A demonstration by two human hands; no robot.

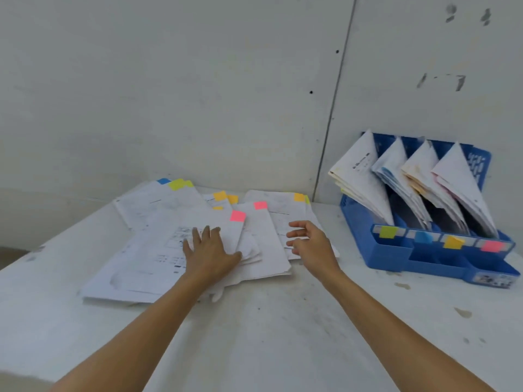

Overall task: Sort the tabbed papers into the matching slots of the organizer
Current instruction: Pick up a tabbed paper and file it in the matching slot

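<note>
Both arms reach forward. The left hand [208, 250] lies flat, palm down, fingers straight. The right hand [308, 241] floats, fingers loosely bent, holding nothing.

Wall [169, 80]: pale grey-white panels, matte, filling the view beyond both hands.
Seam [335, 94]: dark, thin, near-vertical. It rises from the table's back edge beyond the right hand [308, 244] and leans slightly right toward the top.
Two small dark holes [311, 92] near the seam, high above the right hand.
Grey scuff marks [441, 80] on the panel up and to the right of the right hand.
Table [283, 335]: white top, dingy, meets the wall.
Greyish stains [462, 312] on the top, nearer than the right hand and to its right.
Well left of the left hand [210, 250], past the table's edge, is a darker brownish strip [11, 250]; cannot tell what it is.
Light: even, diffuse, soft shadows only.
</note>
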